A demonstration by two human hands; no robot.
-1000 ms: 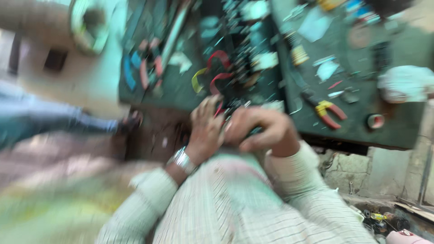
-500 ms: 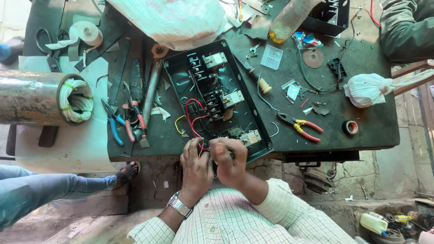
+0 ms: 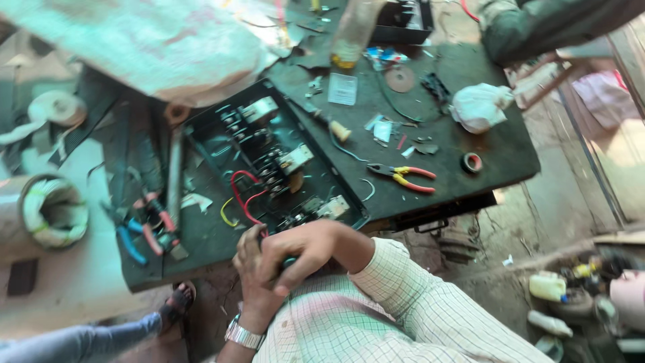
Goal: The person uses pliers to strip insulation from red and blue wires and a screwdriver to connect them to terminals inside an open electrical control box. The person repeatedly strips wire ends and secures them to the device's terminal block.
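Dark workbench (image 3: 484,168) blurred; both hands (image 3: 285,259) clasped together, small dark object between mostly hidden.

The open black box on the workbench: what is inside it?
Inside the open black box are pale switch blocks, dark terminals, red wires and a yellow wire. Its near corner is covered by the left hand and right hand.

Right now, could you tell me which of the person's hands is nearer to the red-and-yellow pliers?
Right. The right hand lies below-left of the pliers, well apart from them; the left hand, clasped partly under it, is farther left.
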